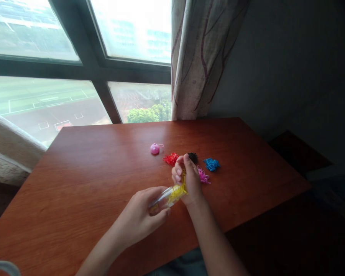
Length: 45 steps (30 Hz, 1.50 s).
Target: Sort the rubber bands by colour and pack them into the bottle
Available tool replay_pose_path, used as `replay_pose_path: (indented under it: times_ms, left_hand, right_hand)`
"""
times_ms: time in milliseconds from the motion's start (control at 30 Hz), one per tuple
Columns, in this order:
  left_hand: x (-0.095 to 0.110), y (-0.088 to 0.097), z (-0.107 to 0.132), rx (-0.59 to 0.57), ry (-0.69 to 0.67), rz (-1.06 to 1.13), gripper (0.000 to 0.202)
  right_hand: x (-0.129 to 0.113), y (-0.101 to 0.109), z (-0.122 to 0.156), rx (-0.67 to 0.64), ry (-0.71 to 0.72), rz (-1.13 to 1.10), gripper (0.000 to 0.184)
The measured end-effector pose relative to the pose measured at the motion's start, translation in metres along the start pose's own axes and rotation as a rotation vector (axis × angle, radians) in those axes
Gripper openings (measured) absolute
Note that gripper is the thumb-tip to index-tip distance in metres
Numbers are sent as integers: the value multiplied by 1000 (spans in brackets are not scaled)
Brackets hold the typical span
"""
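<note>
My left hand (145,211) is wrapped round a small clear bottle (160,199), tilted with its mouth up and to the right. Yellow rubber bands (176,193) fill the mouth end and run out into my right palm. My right hand (189,178) is cupped at that mouth, fingers curled round part of the yellow bands. Close beyond it lie heaps of similar thin bands: red (171,158), black (193,156), pink (203,175) and blue (212,164). The right hand partly hides the black and pink heaps.
A round pink cap (155,148) with a thin loop lies farther back on the brown wooden table (103,168). A window (138,73) and a patterned curtain (201,57) stand behind the table. A pale curved object (4,265) shows at the lower left.
</note>
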<state>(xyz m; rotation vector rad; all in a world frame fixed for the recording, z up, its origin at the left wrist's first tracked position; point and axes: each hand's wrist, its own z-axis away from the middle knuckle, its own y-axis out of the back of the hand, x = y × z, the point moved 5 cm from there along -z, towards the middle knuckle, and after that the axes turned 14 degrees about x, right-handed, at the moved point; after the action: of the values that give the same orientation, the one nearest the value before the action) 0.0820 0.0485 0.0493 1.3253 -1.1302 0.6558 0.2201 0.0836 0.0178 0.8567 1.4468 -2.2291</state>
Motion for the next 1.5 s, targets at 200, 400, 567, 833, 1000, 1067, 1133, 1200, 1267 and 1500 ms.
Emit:
replay_pose_path:
  times_ms: [200, 400, 567, 833, 1000, 1067, 1133, 1200, 1267, 1500]
  left_hand:
    - [-1, -13, 3, -82, 29, -42, 20]
    - [-4, -15, 1, -29, 44, -91, 18]
    - [-6, -18, 0, -6, 44, -94, 19]
    - [-6, -18, -2, 17, 29, -115, 19]
    - [-3, -16, -6, 36, -3, -137, 20]
    - [-2, -16, -7, 36, -20, -143, 20]
    - [-2, -15, -9, 34, -31, -149, 21]
    - [-2, -13, -11, 31, -36, -159, 22]
    - [-3, -12, -12, 22, -41, -179, 22]
    - [-10, -12, -11, -4, -44, -146, 24]
  right_hand:
    - [-2, -1, 0, 44, 110, 7, 35]
    - [-3, -1, 2, 64, 118, -71, 35]
    - [-5, -2, 6, -10, 68, -144, 29]
    - [-5, -3, 7, -48, 57, -197, 20]
    - [-4, -2, 4, -62, 53, -206, 34]
    - [-3, -2, 3, -61, 36, -223, 34]
    - [-2, -2, 2, -63, 23, -232, 34]
    - [-1, -2, 1, -75, 17, -229, 34]
    - [0, -3, 1, -96, 1, -210, 32]
    - [0, -6, 3, -165, -26, -149, 24]
